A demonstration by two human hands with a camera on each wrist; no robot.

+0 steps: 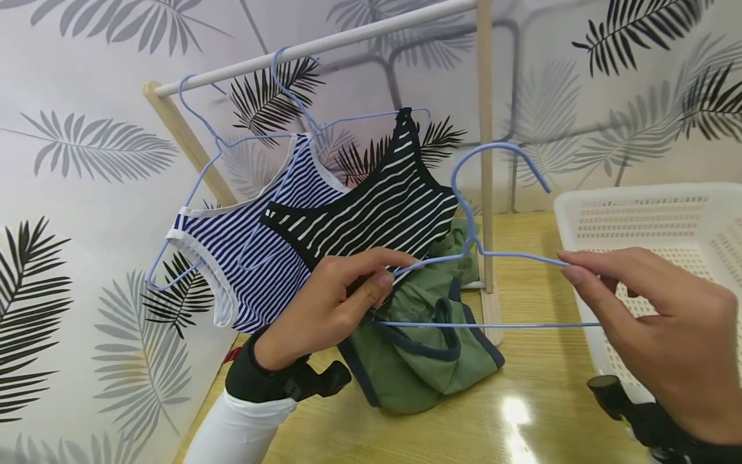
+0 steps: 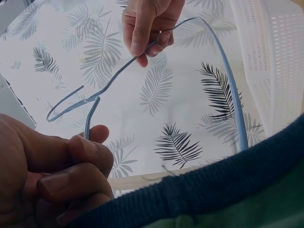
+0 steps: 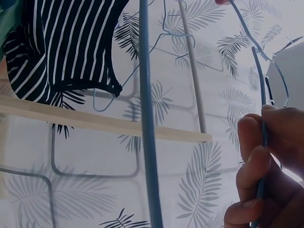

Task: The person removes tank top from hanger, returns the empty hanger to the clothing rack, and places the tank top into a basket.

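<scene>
Hanger: light-blue wire hanger [image 1: 481, 258], held in the air above the green garment, hook up, between both hands.
Left hand: left hand [image 1: 324, 309] pinches the hanger's left shoulder between thumb and fingers; the left wrist view shows the fingers [image 2: 85, 156] curled round the wire.
Right hand: right hand [image 1: 655, 322] grips the hanger's right end, fingers and thumb closed on the wire; the right wrist view confirms the pinch [image 3: 259, 161].
Green garment: green garment with dark-blue trim [image 1: 423, 348], crumpled on the tabletop [image 1: 464, 432] directly below the hanger, its upper part reaching up to the left hand.
Rack: wooden rack with a white rail [image 1: 324, 45], behind the hanger.
Hung items: blue-and-white striped top [image 1: 249, 258] and black-and-white striped top [image 1: 371, 206], each on a blue hanger on the rail, behind and left of the held hanger; the two overlap.
Basket: white perforated basket [image 1: 655, 219], right of the hanger, on the tabletop behind the right hand.
Backdrop: leaf-print wall [image 1: 87, 148] behind the rack.
</scene>
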